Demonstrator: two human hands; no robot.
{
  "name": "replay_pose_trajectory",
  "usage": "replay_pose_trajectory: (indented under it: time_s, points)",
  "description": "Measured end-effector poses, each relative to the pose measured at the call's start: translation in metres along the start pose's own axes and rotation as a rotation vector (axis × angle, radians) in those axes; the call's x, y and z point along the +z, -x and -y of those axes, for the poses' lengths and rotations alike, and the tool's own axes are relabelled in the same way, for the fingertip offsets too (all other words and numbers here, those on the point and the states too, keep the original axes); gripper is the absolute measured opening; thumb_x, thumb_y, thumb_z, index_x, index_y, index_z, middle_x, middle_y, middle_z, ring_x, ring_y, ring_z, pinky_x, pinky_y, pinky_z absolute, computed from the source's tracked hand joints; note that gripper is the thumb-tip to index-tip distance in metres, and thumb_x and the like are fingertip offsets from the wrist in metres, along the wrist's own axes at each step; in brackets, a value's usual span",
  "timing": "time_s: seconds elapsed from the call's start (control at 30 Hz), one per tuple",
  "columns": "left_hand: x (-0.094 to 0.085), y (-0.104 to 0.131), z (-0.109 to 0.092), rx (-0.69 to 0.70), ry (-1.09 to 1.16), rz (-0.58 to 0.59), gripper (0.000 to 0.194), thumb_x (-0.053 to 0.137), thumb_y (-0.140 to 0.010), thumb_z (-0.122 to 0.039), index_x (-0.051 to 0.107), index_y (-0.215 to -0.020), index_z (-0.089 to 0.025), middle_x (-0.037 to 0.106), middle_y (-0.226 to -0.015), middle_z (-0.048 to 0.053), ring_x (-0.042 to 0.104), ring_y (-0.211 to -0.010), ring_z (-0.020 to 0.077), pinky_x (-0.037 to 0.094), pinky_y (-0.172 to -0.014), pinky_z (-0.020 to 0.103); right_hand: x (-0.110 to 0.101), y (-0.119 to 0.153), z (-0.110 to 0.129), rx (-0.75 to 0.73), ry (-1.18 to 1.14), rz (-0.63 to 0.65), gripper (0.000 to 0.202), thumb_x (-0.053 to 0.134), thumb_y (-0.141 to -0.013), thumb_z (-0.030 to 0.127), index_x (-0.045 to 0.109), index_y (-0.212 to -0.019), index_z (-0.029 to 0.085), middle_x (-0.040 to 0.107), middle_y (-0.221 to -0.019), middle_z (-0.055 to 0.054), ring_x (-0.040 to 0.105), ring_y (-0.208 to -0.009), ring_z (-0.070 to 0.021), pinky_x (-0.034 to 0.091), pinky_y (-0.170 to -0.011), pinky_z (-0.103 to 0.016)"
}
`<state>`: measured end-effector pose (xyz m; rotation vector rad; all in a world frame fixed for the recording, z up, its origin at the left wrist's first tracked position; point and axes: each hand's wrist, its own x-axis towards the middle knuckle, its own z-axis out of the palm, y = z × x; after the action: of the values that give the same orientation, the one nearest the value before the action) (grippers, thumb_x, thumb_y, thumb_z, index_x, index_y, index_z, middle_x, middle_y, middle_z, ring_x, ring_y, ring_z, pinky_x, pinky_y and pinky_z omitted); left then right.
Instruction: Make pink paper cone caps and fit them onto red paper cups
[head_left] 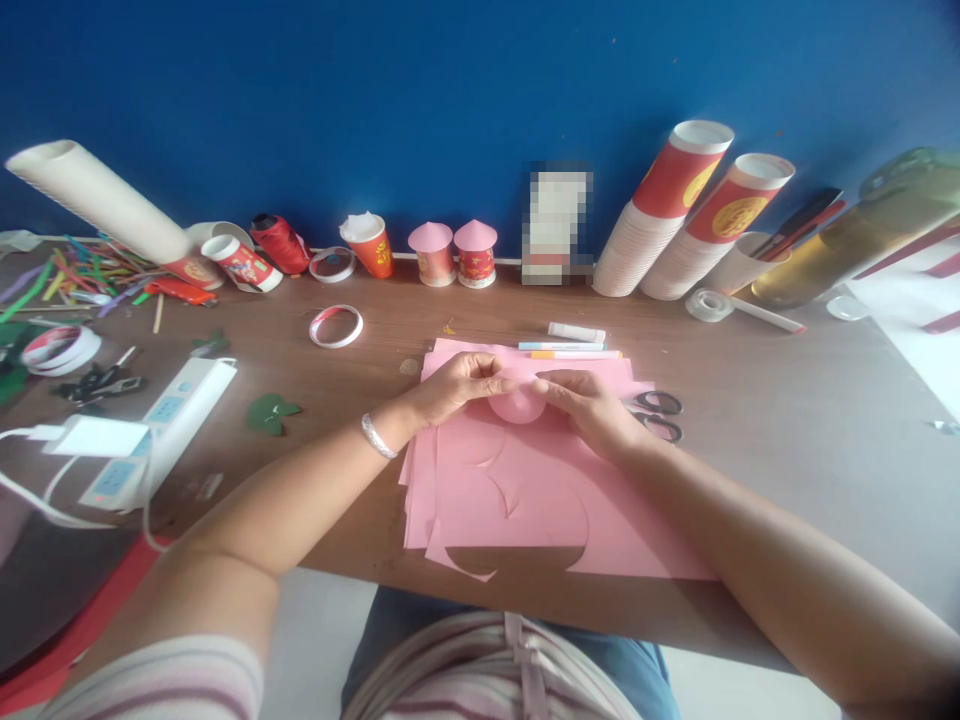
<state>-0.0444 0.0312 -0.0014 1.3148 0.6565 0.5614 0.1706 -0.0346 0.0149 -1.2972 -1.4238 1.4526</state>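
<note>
No legible text; gold marks (739, 217) on stacked red cups (661, 200) too blurred.

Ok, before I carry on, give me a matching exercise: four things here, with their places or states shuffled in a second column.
Things:
1. Pink round piece
2. Scissors
3. Power strip
4. Cone-topped cups

Places or states:
A. Upright near the blue wall
B. Pinched by left hand and right hand
C. White charger plugged in
D. Dark-handled, beside the right hand

Pairs: 1-B, 2-D, 3-C, 4-A
</note>
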Motion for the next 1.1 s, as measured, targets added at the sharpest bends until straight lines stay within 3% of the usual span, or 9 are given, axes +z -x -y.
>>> replay_pose_trajectory:
  time_s: [0.2, 0.3, 0.43, 0.6, 0.77, 0.97, 1.1]
  points:
    - [-0.002, -0.001, 0.002, -0.007, 0.043, -0.004, 0.041, 0.086, -0.077, -0.046, 0.058, -0.073, -0.015, 0.05, -0.074, -0.003, 0.041, -0.07, 0.0103, 0.028, -0.066, 0.026, 0.003, -0.001, 0.001, -0.009, -0.06, -0.054, 0.063, 0.076, -0.072, 0.077, 0.053, -0.062, 0.02, 0.035, -0.06, 0.006, 0.026, -0.058, -0.0092, 0.02, -0.056, -0.029]
    - [-0.002, -0.001, 0.001, -0.014, 0.07, -0.005, 0.042, 0.088, -0.074, -0.045, 0.059, -0.073, -0.015, 0.052, -0.074, -0.003, 0.043, -0.07, 0.0103, 0.031, -0.067, 0.025, 0.002, -0.001, -0.005, -0.013, -0.084, -0.065, 0.063, 0.073, -0.077, 0.076, 0.049, -0.061, 0.02, 0.036, -0.06, 0.005, 0.029, -0.058, -0.0096, 0.024, -0.057, -0.029]
    - [-0.002, -0.001, 0.001, -0.024, 0.101, 0.002, 0.04, 0.09, -0.073, -0.04, 0.059, -0.074, -0.015, 0.053, -0.074, -0.003, 0.045, -0.071, 0.0102, 0.032, -0.068, 0.025, 0.0, -0.003, -0.014, -0.031, -0.148, -0.065, 0.061, 0.065, -0.084, 0.077, 0.055, -0.066, 0.019, 0.046, -0.064, 0.002, 0.038, -0.063, -0.012, 0.031, -0.061, -0.029]
    - [-0.003, -0.001, 0.003, -0.008, 0.051, 0.005, 0.037, 0.086, -0.078, -0.04, 0.058, -0.073, -0.015, 0.05, -0.073, -0.003, 0.042, -0.069, 0.01, 0.029, -0.065, 0.025, 0.0, -0.004, -0.008, 0.004, -0.021, -0.04, 0.062, 0.079, -0.068, 0.077, 0.059, -0.066, 0.018, 0.045, -0.064, 0.003, 0.034, -0.062, -0.0109, 0.025, -0.058, -0.028]
    - [-0.002, -0.002, 0.001, -0.012, 0.082, -0.007, 0.038, 0.088, -0.075, -0.039, 0.059, -0.072, -0.015, 0.05, -0.071, -0.004, 0.042, -0.069, 0.01, 0.03, -0.066, 0.026, 0.001, -0.002, -0.005, -0.001, -0.015, -0.046, 0.065, 0.072, -0.076, 0.077, 0.048, -0.059, 0.02, 0.036, -0.059, 0.005, 0.028, -0.059, -0.0098, 0.023, -0.056, -0.028]
    - [0.001, -0.001, -0.003, -0.025, 0.13, -0.019, 0.041, 0.089, -0.074, -0.044, 0.06, -0.071, -0.014, 0.053, -0.073, -0.003, 0.045, -0.071, 0.0105, 0.032, -0.068, 0.026, 0.001, -0.006, -0.022, -0.01, -0.357, 0.003, 0.055, 0.065, -0.089, 0.071, 0.066, -0.078, 0.017, 0.057, -0.068, -0.002, 0.052, -0.068, -0.0164, 0.042, -0.068, -0.031]
    - [0.001, 0.0, -0.002, -0.028, 0.129, -0.024, 0.041, 0.089, -0.074, -0.044, 0.061, -0.072, -0.015, 0.052, -0.071, -0.003, 0.044, -0.07, 0.0101, 0.032, -0.067, 0.026, 0.0, -0.005, -0.018, -0.029, -0.206, -0.057, 0.055, 0.071, -0.084, 0.071, 0.065, -0.071, 0.017, 0.055, -0.065, 0.0, 0.048, -0.064, -0.0141, 0.038, -0.063, -0.029]
